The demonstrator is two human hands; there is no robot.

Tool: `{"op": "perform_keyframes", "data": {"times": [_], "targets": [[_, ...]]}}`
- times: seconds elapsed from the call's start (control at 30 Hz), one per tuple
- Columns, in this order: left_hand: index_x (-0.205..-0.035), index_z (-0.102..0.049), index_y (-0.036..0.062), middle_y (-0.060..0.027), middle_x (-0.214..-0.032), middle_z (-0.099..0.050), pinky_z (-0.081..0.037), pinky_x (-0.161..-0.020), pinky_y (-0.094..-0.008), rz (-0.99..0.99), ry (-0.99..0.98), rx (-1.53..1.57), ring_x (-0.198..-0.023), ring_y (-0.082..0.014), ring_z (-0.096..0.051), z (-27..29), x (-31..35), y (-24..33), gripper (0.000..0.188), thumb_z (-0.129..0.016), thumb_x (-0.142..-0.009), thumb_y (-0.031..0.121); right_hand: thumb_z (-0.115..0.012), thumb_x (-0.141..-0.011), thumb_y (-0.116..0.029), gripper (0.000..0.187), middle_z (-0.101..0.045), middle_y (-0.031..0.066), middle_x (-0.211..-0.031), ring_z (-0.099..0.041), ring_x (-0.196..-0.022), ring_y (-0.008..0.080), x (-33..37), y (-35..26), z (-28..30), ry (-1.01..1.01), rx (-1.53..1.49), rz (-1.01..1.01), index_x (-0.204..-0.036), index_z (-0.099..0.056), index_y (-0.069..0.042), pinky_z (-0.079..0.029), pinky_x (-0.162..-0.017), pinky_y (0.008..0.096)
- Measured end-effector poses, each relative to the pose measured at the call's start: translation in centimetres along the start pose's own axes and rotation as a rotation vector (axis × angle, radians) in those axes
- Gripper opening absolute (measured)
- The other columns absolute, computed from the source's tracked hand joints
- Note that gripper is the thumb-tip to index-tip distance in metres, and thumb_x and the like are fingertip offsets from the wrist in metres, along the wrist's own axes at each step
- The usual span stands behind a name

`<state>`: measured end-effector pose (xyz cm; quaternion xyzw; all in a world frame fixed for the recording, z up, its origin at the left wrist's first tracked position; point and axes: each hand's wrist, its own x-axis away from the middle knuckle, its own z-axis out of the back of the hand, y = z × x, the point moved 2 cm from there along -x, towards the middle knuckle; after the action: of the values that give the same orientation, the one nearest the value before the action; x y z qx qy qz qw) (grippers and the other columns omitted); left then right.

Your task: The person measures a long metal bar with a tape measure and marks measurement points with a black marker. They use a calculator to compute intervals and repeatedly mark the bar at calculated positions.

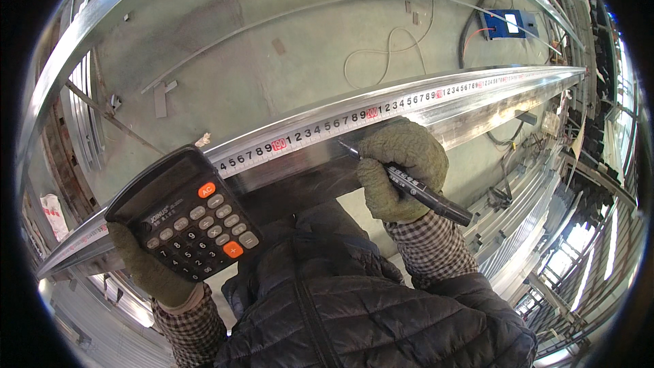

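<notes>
My left hand point(145, 267), in a green work glove, is closed on the lower left edge of a black calculator point(178, 212) with grey and orange keys. The calculator is tilted, its keys facing up, and it covers part of a tape measure point(320, 128). That white tape lies stretched along a long shiny metal bar point(293, 165). Gloved as well, my right hand point(407, 167) grips a black marker point(428, 197) beside the tape. The marker's thin tip points up and left, over the bar just below the tape.
Beyond the bar is a greenish floor point(286, 48) with a looped pale cable point(388, 54) and thin metal strips. A blue box-shaped device point(505, 24) stands at the far right. Stacked metal profiles point(521, 201) lie to the right. Another metal bar point(75, 41) curves along the upper left.
</notes>
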<state>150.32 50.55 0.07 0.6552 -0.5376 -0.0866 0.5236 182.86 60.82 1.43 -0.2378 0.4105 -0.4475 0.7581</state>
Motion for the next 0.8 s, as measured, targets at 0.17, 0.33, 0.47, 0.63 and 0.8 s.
{"op": "perform_keyframes", "data": {"times": [0.17, 0.33, 0.47, 0.63, 0.8], "targets": [[-0.142, -0.064, -0.0033, -0.0248, -0.127, -0.076, -0.073, -0.082, -0.0420, -0.008, -0.043, 0.009, -0.101, -0.0304, -0.081, 0.5, 0.0, 0.1, 0.060, -0.052, -0.114, 0.049, -0.076, -0.081, 0.000, 0.014, -0.073, 0.0127, -0.084, -0.070, -0.070, 0.0227, 0.0, 0.2, 0.0, -0.012, -0.007, 0.015, -0.094, -0.072, -0.001, -0.058, -0.066, 0.0335], [-0.142, -0.063, -0.0032, -0.0243, -0.126, -0.076, -0.073, -0.082, -0.0425, -0.040, -0.069, -0.043, -0.103, -0.0303, -0.081, 0.8, -0.2, 0.2, 0.060, -0.051, -0.114, 0.049, -0.082, -0.068, -0.002, 0.019, -0.076, 0.0092, -0.077, -0.074, -0.065, 0.0262, 0.0, 0.3, -0.3, 0.047, 0.025, -0.054, -0.087, -0.079, -0.007, -0.061, -0.060, 0.0367], [-0.140, -0.064, -0.0031, -0.0235, -0.126, -0.076, -0.072, -0.081, -0.0412, -0.039, -0.152, 0.005, -0.101, -0.0301, -0.081, 0.7, -0.1, 0.3, 0.059, -0.052, -0.114, 0.048, -0.077, -0.079, 0.001, 0.016, -0.074, 0.0129, -0.084, -0.071, -0.070, 0.0227, -0.2, 0.2, -0.4, -0.005, 0.007, 0.016, -0.094, -0.073, -0.002, -0.058, -0.066, 0.0328], [-0.138, -0.066, -0.0037, -0.0229, -0.123, -0.078, -0.072, -0.076, -0.0393, -0.030, -0.004, -0.062, -0.096, -0.0294, -0.082, 0.4, 0.1, 0.3, 0.058, -0.053, -0.113, 0.048, -0.079, -0.082, -0.001, 0.013, -0.074, 0.0121, -0.083, -0.071, -0.069, 0.0221, 0.0, 0.5, -0.1, -0.020, 0.044, 0.036, -0.094, -0.073, -0.002, -0.058, -0.066, 0.0320], [-0.138, -0.066, -0.0041, -0.0231, -0.121, -0.078, -0.072, -0.078, -0.0392, 0.010, -0.018, -0.052, -0.095, -0.0296, -0.082, 0.1, 0.0, 0.3, 0.059, -0.054, -0.113, 0.049, -0.080, -0.082, -0.002, 0.015, -0.075, 0.0110, -0.081, -0.072, -0.065, 0.0212, 0.7, 1.1, 0.7, 0.004, -0.191, -0.063, -0.096, -0.075, -0.003, -0.058, -0.060, 0.0319]]}}
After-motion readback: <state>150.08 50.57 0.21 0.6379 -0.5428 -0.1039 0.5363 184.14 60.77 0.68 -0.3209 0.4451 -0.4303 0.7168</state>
